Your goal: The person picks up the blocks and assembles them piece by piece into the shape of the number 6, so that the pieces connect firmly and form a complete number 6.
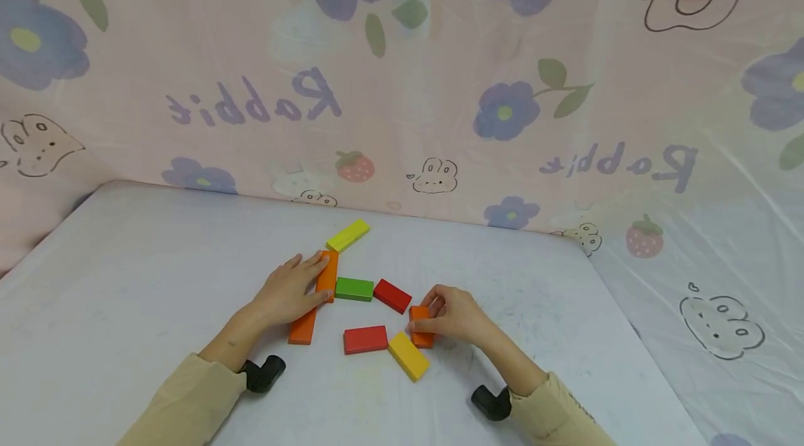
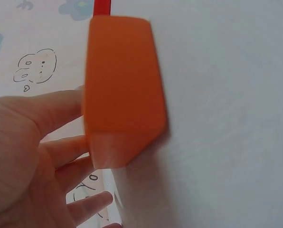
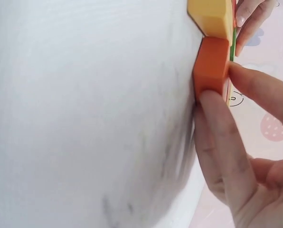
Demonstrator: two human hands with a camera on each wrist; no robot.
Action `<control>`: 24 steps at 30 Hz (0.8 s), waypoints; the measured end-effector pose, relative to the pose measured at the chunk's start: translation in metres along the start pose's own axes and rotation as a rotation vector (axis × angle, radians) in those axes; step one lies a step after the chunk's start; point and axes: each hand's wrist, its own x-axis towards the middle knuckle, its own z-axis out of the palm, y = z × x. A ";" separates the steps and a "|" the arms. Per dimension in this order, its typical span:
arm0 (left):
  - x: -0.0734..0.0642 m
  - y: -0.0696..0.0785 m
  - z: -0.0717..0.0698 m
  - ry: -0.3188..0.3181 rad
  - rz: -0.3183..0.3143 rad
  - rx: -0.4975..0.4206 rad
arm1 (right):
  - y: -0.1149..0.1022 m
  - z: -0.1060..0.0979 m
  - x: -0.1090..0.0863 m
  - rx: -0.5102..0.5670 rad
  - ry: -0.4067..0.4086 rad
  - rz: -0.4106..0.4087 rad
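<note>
My left hand point(image 1: 285, 296) rests with extended fingers on the upper orange block point(image 1: 326, 282), its thumb near the lower end. Just below, another orange block point(image 1: 303, 327) continues the line; an orange block point(image 2: 122, 76) fills the middle of the left wrist view. With thumb and fingers, my right hand point(image 1: 457, 317) pinches a short orange block point(image 3: 212, 59) that lies on the table against an amber-yellow block point(image 1: 409, 357). Between the hands are a green block point(image 1: 354, 290), a slanted red block point(image 1: 392, 296) and a lower red block point(image 1: 366, 339).
A bright yellow block point(image 1: 348, 235) slants away from the top of the upper orange one. The white tabletop point(image 1: 502, 278) carries all the blocks. Behind it hangs a printed curtain point(image 1: 402, 104). A black wrist piece point(image 1: 264, 374) sits by each sleeve.
</note>
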 end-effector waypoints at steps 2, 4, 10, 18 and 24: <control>0.000 0.000 0.000 0.001 0.003 -0.001 | 0.001 0.000 0.000 -0.001 -0.003 -0.012; -0.001 0.001 0.000 0.001 0.005 -0.003 | 0.001 0.000 -0.001 0.004 -0.009 -0.021; -0.001 0.001 0.000 -0.003 0.003 -0.005 | 0.001 -0.001 0.000 0.039 -0.028 -0.030; 0.000 0.000 0.000 0.000 0.008 -0.005 | 0.001 0.001 0.003 0.061 -0.029 -0.016; 0.001 -0.001 0.001 -0.004 0.000 -0.002 | 0.000 0.002 0.004 0.089 -0.043 -0.009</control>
